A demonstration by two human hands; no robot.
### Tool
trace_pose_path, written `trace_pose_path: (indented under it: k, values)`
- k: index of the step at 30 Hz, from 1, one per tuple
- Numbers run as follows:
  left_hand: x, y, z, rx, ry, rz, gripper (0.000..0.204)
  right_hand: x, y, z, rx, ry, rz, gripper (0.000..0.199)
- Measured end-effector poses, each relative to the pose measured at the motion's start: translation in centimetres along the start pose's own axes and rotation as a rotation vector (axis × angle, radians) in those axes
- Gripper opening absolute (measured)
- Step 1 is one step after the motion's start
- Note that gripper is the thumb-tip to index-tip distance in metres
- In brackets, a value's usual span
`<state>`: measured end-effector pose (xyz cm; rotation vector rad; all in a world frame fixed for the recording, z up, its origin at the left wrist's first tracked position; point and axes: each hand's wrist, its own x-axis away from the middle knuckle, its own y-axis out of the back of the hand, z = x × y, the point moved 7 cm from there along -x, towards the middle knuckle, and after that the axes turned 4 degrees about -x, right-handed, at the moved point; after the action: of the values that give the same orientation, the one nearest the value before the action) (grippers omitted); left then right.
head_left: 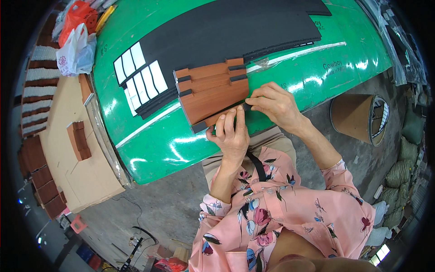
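A stack of brown leather-like pieces (212, 88) with notched ends and black foam tabs lies on the near part of the black sheets (204, 36). My left hand (233, 133) bends its fingers over the near edge of the topmost brown strip (219, 116), gripping it from the front. At that strip's right end, my right hand (276, 105) pinches the corner, close to a small black tab. Part of the edge is hidden under my fingers. Left of the stack, black pieces with white strips (145, 81) lie overlapping on the green table (154, 156).
A cardboard-topped surface (72, 167) at the left carries one brown piece (79, 140) and piles of brown pieces (43, 181). Plastic bags (77, 50) sit at the far left corner. A round brown drum (353, 115) lies on the floor at the right, near several sacks (396, 181).
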<state>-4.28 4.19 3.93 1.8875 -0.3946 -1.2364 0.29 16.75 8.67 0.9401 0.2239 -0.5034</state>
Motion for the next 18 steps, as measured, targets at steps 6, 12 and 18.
trace_pose_path:
  k: [6,12,18]
  values:
    - [-0.2,0.0,0.0,-0.017,-0.012,-0.047,0.035,0.5,-0.2,-1.8,-0.118,-0.078,0.022,0.032]
    - [-0.3,0.1,0.1,-0.012,-0.001,-0.034,0.045,1.8,0.1,-2.8,-0.281,-0.202,0.013,0.039]
    - [-0.1,0.0,-0.2,0.002,-0.007,-0.035,0.046,1.1,0.5,-0.8,-0.044,-0.063,-0.040,0.030]
